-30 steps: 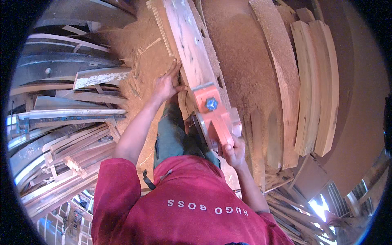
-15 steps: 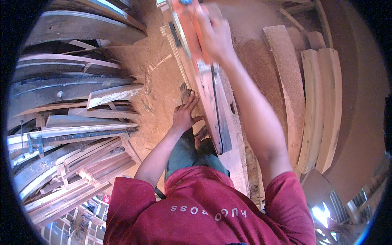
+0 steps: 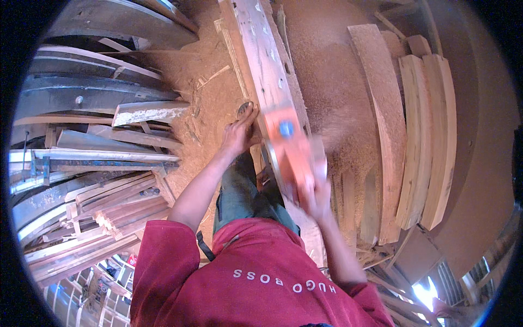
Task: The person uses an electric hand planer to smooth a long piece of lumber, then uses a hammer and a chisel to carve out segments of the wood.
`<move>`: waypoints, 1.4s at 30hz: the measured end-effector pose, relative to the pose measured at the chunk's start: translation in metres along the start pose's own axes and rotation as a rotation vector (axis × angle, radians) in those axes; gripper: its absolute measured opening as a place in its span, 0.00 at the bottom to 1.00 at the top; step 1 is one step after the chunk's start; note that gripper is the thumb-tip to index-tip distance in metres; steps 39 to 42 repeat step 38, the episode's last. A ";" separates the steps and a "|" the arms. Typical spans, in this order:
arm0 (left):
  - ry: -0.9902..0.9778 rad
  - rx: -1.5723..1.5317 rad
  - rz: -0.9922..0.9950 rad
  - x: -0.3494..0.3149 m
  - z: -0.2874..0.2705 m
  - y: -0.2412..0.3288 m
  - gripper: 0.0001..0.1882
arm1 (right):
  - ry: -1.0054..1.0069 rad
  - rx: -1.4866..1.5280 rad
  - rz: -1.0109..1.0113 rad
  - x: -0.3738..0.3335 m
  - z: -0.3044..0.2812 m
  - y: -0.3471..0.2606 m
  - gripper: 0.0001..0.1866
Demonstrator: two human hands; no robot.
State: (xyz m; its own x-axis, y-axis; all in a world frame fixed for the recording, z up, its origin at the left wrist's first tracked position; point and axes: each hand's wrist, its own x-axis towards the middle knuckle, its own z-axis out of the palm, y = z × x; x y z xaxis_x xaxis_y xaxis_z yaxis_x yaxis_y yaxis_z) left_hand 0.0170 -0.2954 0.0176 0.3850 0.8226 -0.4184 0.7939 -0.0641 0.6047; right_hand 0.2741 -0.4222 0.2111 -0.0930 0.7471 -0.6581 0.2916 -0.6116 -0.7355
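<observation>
A long pale plank [image 3: 265,60] with dark marks runs from the top middle down toward my body. On its upper face sits an orange power planer [image 3: 291,144] with a blue knob, blurred by motion. My right hand [image 3: 316,196] is wrapped round the planer's rear, close to my waist. My left hand [image 3: 238,133] is at the plank's left edge, fingers stretched out and their tips at its side. The plank's near end is partly hidden by the planer and my right hand.
Wood shavings [image 3: 204,120] cover the floor. Curved dark boards [image 3: 92,92] and stacked timber [image 3: 120,210] fill the left side. Thick curved planks [image 3: 411,141] lie on the right, beside a dusty board [image 3: 384,141]. My legs [image 3: 237,185] are close to the plank.
My right hand has drawn the planer back along the plank, from the top of the view to near my waist. My left hand stays by the plank's left edge.
</observation>
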 end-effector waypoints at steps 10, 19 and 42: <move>0.020 -0.097 0.062 0.002 -0.008 0.003 0.56 | 0.063 0.108 -0.119 0.014 0.004 -0.020 0.27; -0.103 0.023 -0.030 0.004 -0.011 0.009 0.53 | 0.310 -0.036 -0.405 0.214 0.000 -0.179 0.24; -0.138 -0.090 0.029 0.013 -0.031 -0.014 0.50 | 0.163 0.032 -0.898 0.344 -0.037 -0.322 0.22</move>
